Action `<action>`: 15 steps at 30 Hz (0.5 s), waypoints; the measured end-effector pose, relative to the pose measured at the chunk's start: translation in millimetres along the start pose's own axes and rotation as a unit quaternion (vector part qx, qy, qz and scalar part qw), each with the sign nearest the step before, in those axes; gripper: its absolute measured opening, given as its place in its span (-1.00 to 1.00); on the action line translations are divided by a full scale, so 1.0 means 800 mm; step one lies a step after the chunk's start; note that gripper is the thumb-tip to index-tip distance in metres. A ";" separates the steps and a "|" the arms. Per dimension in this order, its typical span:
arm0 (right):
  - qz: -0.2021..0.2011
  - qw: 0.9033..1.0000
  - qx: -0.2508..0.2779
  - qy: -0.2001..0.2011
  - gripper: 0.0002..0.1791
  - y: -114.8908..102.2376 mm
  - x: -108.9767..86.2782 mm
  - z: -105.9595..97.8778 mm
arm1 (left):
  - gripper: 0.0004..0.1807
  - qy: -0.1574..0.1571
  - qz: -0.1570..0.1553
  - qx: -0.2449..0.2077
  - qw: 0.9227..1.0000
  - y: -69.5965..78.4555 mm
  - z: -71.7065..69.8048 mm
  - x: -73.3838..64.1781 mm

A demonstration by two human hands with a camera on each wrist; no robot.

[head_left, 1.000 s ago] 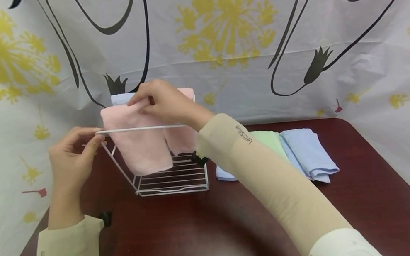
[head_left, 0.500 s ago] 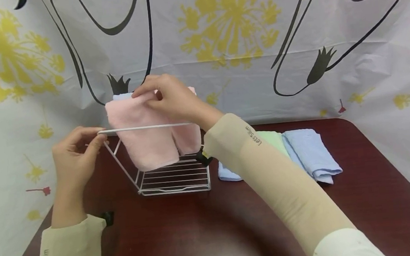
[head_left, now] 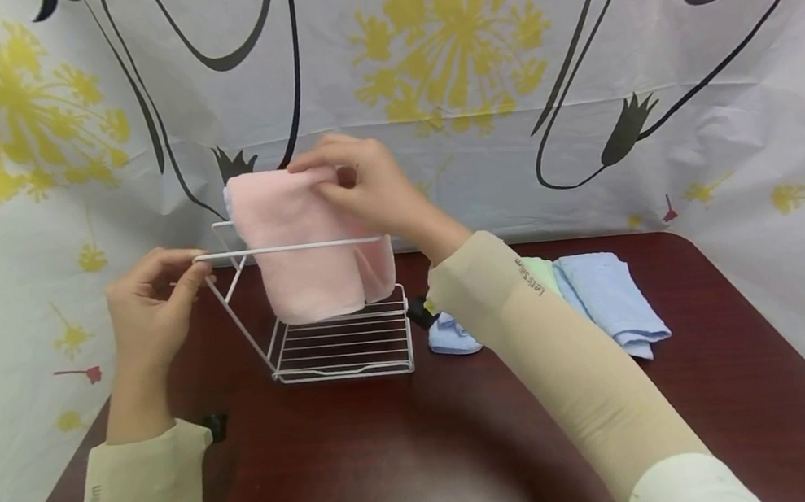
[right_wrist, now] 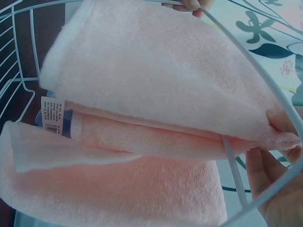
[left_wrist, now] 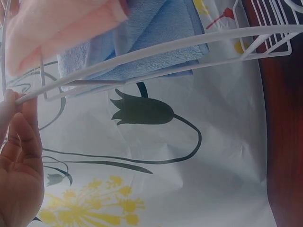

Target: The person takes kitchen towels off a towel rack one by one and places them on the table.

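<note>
A pink towel (head_left: 300,253) hangs folded over from my right hand (head_left: 373,184), whose thumb and fingers pinch its top edge. It hangs behind the top front bar of a white wire rack (head_left: 345,377), above the lower shelf. My left hand (head_left: 151,310) pinches the left corner of that bar. Behind, a second pink towel (right_wrist: 189,191) shows in the right wrist view, lower down, and a blue towel (left_wrist: 165,42) drapes over the rack in the left wrist view. A white label (right_wrist: 52,114) shows between the pink layers. The blue towel is mostly hidden in the head view.
Right of the rack, folded blue (head_left: 609,295) and green (head_left: 541,273) towels lie on the dark red table (head_left: 350,453), partly behind my right sleeve. A patterned curtain (head_left: 462,187) hangs close behind the rack.
My right hand has carried the pink towel to the right and slightly up, deeper over the rack. The rack's left rear frame is now uncovered. My left hand keeps its place on the bar.
</note>
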State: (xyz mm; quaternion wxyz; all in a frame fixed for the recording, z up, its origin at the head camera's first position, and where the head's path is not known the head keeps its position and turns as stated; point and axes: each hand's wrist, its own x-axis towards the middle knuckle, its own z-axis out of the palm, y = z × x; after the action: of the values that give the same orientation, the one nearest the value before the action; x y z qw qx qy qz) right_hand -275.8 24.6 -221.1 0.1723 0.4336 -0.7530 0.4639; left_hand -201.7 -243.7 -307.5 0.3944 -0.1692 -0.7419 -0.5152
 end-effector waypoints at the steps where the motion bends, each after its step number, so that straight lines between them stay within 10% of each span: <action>1: 0.002 1.000 0.010 0.009 -0.73 0.001 -0.003 -0.002 | -0.90 0.000 0.000 -0.003 1.000 0.000 0.000 0.000; 15: -0.029 0.987 0.093 0.124 -0.74 0.013 -0.025 -0.026 | -0.89 0.004 -0.001 -0.014 1.000 -0.002 0.000 -0.001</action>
State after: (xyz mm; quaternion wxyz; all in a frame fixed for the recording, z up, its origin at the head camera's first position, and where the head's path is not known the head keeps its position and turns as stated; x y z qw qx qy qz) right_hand -275.7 54.2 -229.3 0.2364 0.4086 -0.6664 0.5772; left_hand -202.4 -243.9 -308.8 0.3947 -0.1722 -0.7331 -0.5264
